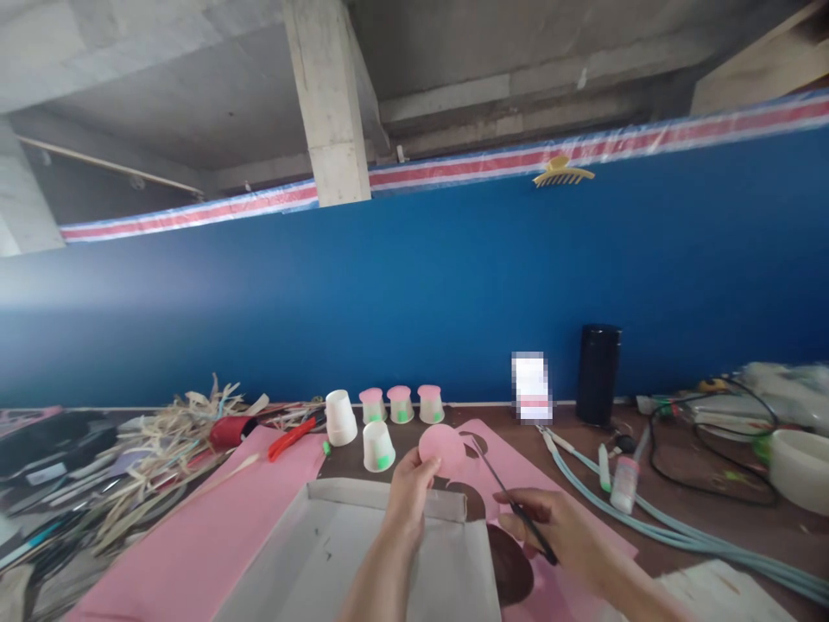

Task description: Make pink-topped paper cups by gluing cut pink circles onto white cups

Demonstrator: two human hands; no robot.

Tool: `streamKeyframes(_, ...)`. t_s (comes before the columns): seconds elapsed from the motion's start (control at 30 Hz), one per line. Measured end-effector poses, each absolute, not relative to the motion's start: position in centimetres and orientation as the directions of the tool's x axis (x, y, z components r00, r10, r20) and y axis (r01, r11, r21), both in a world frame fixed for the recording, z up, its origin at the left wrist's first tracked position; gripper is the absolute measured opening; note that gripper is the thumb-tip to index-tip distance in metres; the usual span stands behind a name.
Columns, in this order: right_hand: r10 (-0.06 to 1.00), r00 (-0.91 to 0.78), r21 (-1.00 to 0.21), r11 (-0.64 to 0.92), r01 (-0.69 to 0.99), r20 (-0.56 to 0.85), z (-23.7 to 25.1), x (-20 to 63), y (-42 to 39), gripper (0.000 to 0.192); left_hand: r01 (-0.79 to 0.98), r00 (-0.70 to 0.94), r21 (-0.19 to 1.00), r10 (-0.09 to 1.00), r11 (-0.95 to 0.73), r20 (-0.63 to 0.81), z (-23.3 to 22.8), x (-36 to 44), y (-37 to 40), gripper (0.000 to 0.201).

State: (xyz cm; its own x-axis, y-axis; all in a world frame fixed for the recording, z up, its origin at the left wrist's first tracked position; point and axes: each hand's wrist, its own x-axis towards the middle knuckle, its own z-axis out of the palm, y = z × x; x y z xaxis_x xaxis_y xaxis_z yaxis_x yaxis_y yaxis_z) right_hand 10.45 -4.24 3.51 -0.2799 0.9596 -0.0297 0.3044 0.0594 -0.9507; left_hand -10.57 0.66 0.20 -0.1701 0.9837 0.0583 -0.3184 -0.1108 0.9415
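Left grip [409, 484] pinching pink disc [441, 450], right grip [550, 523] clasping scissors [511, 501]

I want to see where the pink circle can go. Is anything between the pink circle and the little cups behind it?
Nothing visible stands between them. The left hand holds the pink circle up, and only bare tabletop lies between it and the upturned cups. One white cup sits just to its left. The right hand holds scissors off to the other side.

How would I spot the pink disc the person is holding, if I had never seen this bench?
Start at the long blue wall and drop to the workbench below it. In front of the row of upturned cups, the left hand pinches a pink disc by its lower edge. Unlike the flat pink sheets with round holes, it is a small loose circle held upright.
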Motion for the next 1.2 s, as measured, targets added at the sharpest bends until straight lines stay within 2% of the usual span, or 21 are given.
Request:
streamKeyframes(0.13, 0.941, -0.327, -0.941, 0.033, 0.338, -0.084, 3.9, 10.4, -4.5, 0.049, -0.37, -0.159, 0.926, 0.987, -0.072, 0.013, 0.5, -10.3, 0.5, 0.025)
streamKeyframes(0.43, 0.89, -0.45, -0.931, 0.108, 0.35, -0.066, 3.3, 9.9, -5.0, 0.035, -0.378, -0.149, 0.924, 0.989, -0.053, -0.004, 0.9, -10.0, 0.2, 0.029)
streamKeyframes(0.8, 0.906, -0.411, -0.957, 0.022, 0.29, -0.103, 3.0, 8.7, -5.4, 0.035, -0.35, -0.098, 0.934, 0.994, -0.07, 0.038, 1.1, -9.4, -0.1, 0.027)
streamKeyframes(1.2, 0.902, -0.425, -0.972, 0.034, 0.231, -0.069, 2.6, 8.6, -5.2, 0.036, -0.292, -0.079, 0.952, 0.994, -0.093, 0.073, 1.2, -9.2, -0.2, 0.031)
